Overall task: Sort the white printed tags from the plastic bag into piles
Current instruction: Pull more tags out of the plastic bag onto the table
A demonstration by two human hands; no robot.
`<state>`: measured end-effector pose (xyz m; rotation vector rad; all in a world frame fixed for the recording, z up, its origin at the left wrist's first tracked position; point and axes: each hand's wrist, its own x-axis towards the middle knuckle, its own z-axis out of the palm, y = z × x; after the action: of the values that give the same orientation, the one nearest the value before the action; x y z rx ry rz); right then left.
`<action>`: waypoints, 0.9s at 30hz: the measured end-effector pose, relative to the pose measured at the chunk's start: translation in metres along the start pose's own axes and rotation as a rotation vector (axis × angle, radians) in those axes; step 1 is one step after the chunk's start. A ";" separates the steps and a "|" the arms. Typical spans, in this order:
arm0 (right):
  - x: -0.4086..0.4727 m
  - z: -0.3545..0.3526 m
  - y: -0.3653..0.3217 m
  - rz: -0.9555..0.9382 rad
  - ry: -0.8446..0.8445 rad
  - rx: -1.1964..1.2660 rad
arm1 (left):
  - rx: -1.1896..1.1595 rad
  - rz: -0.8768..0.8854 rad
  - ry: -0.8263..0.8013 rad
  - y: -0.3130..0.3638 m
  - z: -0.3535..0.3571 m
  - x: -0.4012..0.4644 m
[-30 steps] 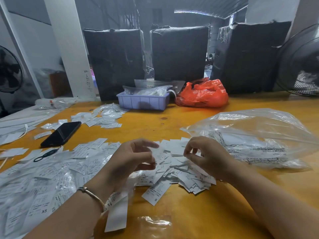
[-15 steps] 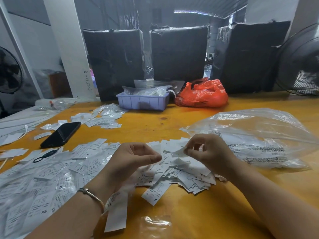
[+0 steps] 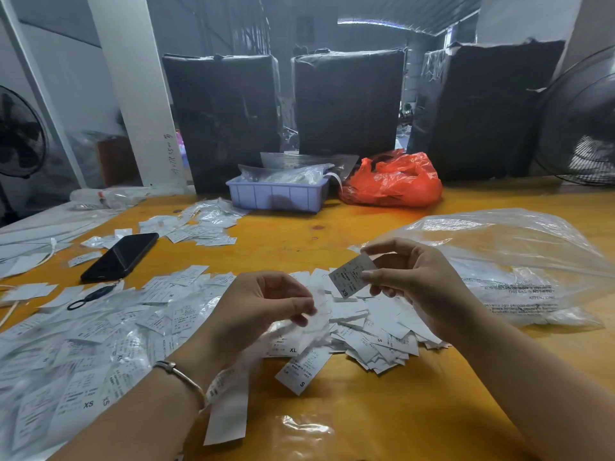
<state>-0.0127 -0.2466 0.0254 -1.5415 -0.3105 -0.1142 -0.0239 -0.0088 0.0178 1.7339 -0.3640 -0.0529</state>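
The tag [image 3: 352,275] marked XS is held up above the table [image 3: 382,410], pinched at its right end between the thumb and fingers of the right hand [image 3: 412,281]. Just left and lower, the left hand [image 3: 263,307] has its fingers curled, pinching a blurred white tag [image 3: 317,314] over the loose pile of tags [image 3: 376,334] that lies between the two hands; labels reading XL and S show at the pile's near edge. A wider spread of tags [image 3: 100,337], some in clear sleeves and some marked XS, covers the table to the left, under and beyond the left forearm, which wears a thin bracelet [image 3: 181,375].

The clear plastic bag [image 3: 519,261] lies on its side just right of the right hand, puffed up, with black printing on its film; what it holds cannot be made out. Farther back a pale blue tray [image 3: 278,196] holds clear bags with white contents, and a crumpled red bag [image 3: 392,181] sits touching its right side. A black phone [image 3: 121,256] lies to the left among scattered tags, with another small group of tags [image 3: 196,227] behind it. Three black-wrapped boxes [image 3: 346,101] stand along the far edge, and a fan [image 3: 582,118] is at the right.
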 end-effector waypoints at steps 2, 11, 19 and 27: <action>-0.003 0.004 -0.004 -0.041 0.020 -0.008 | 0.056 0.048 0.018 -0.001 0.003 0.000; -0.023 0.032 -0.019 -0.405 0.084 -0.201 | 0.183 0.153 0.012 0.000 0.007 -0.002; -0.019 0.027 -0.010 -0.367 0.145 -0.562 | 0.132 0.183 0.040 0.002 0.005 -0.003; -0.023 0.036 -0.006 -0.083 -0.308 -0.476 | 0.046 0.176 0.032 0.007 0.004 -0.005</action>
<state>-0.0404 -0.2139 0.0254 -2.0224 -0.6249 -0.0141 -0.0306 -0.0124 0.0230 1.7394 -0.4955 0.1112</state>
